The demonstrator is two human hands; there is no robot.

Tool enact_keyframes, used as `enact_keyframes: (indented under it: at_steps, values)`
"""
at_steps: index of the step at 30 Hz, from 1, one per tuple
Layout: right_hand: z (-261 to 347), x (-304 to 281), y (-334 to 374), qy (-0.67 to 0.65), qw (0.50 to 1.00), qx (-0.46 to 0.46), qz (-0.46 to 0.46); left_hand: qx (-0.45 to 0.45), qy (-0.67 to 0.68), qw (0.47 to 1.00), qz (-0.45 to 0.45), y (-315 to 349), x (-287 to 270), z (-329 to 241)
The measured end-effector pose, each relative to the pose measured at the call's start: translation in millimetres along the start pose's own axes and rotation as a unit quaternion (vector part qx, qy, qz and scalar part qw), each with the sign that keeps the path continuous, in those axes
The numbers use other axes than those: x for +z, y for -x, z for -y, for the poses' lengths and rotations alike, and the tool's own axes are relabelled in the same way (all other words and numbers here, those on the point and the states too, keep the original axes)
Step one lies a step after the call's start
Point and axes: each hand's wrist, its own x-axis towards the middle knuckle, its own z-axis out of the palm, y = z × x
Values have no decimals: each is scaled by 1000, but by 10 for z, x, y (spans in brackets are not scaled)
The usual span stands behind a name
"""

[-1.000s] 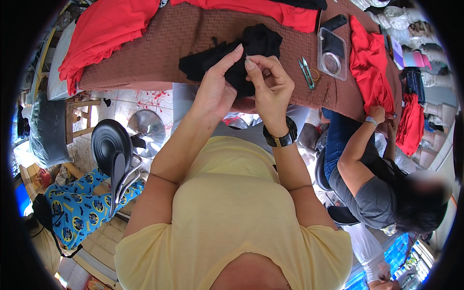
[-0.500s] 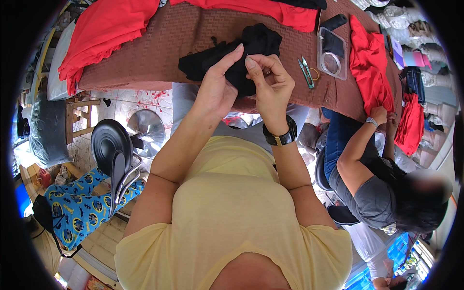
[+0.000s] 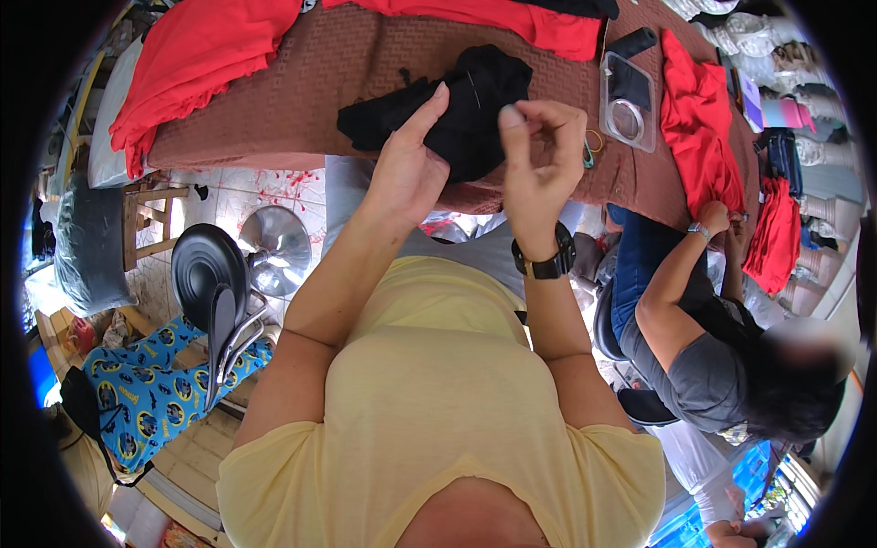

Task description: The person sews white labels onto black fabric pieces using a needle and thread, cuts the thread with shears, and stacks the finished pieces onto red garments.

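Brown-clothed table (image 3: pixel 347 73) ahead, tiled floor below. Since a moment ago, hands drawn slightly apart. Left hand (image 3: pixel 408 169) open, forefinger raised, touching nothing clearly; right hand (image 3: pixel 539 155) pinched shut, contents too small to tell. Black garment (image 3: pixel 457 110) lying on table just behind both. Clear plastic box (image 3: pixel 628 102) holding a ring, beside red cloth (image 3: pixel 699 128).
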Motion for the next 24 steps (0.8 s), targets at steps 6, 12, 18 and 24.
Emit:
enact_keyframes:
  at_steps: [6, 12, 18, 24]
  values:
    - [158, 8, 161, 115, 987, -101, 45, 0, -3, 1000, 20, -49, -110, 51]
    - [90, -8, 181, 127, 989, -77, 27, -11, 58, 998, 29, -26, -81, 46]
    - [50, -29, 168, 89, 994, -56, 21, -39, 95, 992, 72, -31, -92, 5]
    - [30, -7, 114, 101, 991, -23, 82, 6, 47, 998, 50, -35, -108, 58]
